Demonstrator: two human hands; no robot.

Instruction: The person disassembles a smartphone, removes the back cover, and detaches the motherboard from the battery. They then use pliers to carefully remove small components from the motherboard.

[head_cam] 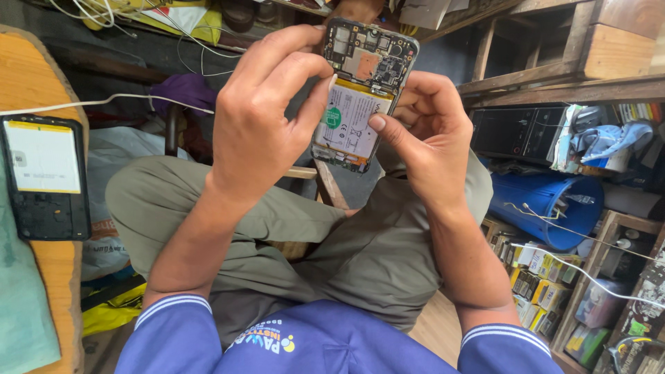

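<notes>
Opened phone (361, 90), back cover off, held up above the lap; white battery (348, 125) and circuit board (370, 59) exposed. Left hand (267, 118) clamps the phone's left edge, fingers closed on it, thumb pressing the battery. Right hand (426, 135) grips the right edge, thumb tip on the battery face. Best to steady the frame and press evenly, not bending the battery. Well left of the fingers, a second opened phone (45, 176) lies on the wooden counter (31, 79).
</notes>
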